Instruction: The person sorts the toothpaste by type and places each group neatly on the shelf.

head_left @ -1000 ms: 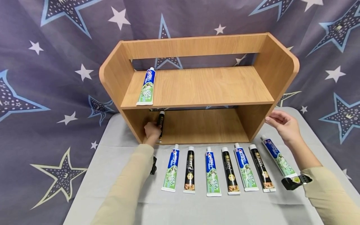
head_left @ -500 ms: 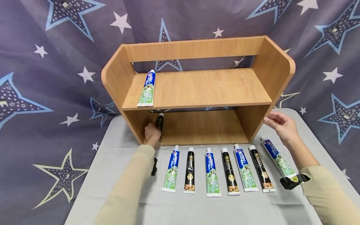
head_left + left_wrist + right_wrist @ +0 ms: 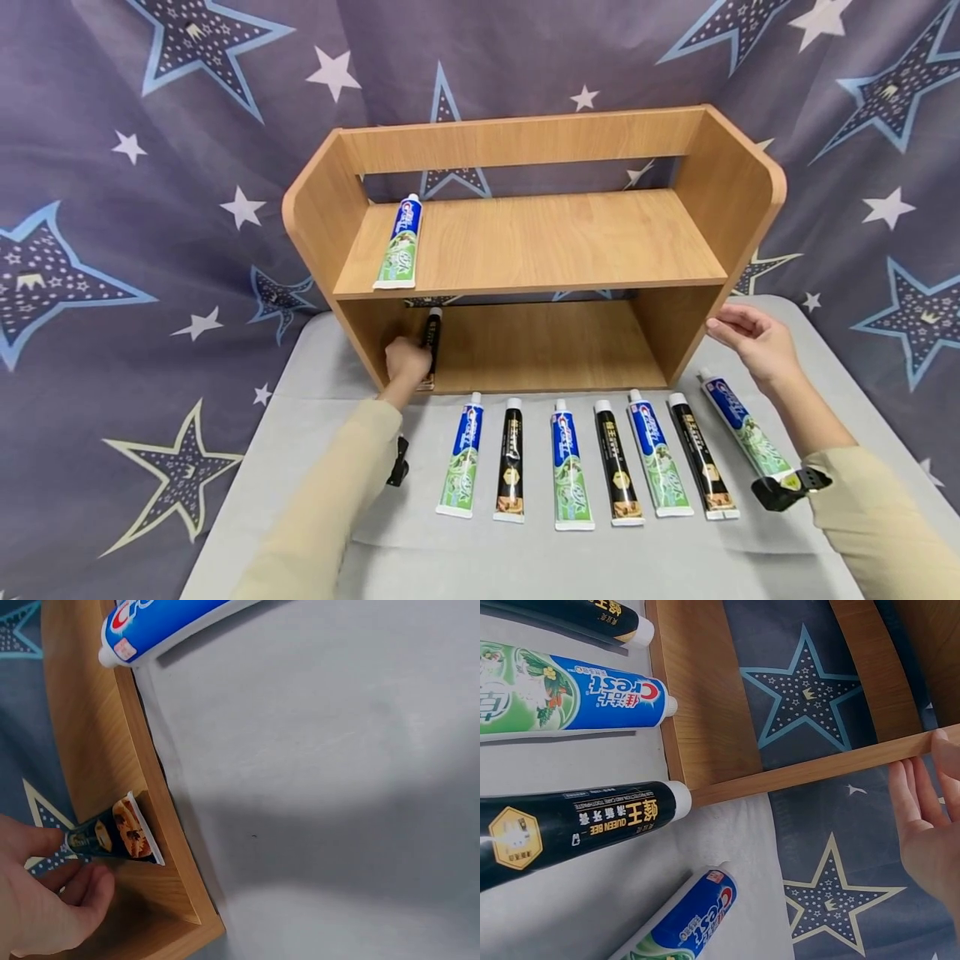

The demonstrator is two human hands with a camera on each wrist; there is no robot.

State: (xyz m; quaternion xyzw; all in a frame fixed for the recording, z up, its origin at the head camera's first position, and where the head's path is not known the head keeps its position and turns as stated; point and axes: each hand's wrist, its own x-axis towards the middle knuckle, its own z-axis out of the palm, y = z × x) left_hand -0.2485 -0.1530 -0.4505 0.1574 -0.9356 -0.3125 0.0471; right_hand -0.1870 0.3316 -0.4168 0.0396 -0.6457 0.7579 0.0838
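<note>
Inside the lower compartment of the wooden shelf [image 3: 540,242], at its left end, lies a black toothpaste tube [image 3: 432,335]. My left hand [image 3: 407,360] pinches that tube around its middle; in the left wrist view its flat crimped end [image 3: 139,832] points out toward the shelf's front edge, while the cap end is hidden. With thumb and fingers on either side, my right hand [image 3: 757,342] grips the front edge of the shelf's right side panel [image 3: 810,769]. A blue and green Crest tube [image 3: 401,243] lies on the upper board at the left.
In front of the shelf, Crest tubes [image 3: 573,467] and black tubes [image 3: 619,465] lie alternately in a row on the grey cloth [image 3: 487,558], caps toward the shelf. The rightmost Crest tube [image 3: 745,425] lies slanted beneath my right forearm. A starry curtain [image 3: 187,375] hangs behind.
The head view has shifted a little, so the scene sits slightly lower. My left hand has slid slightly toward the front along the black tube; the right hand keeps its place on the panel.
</note>
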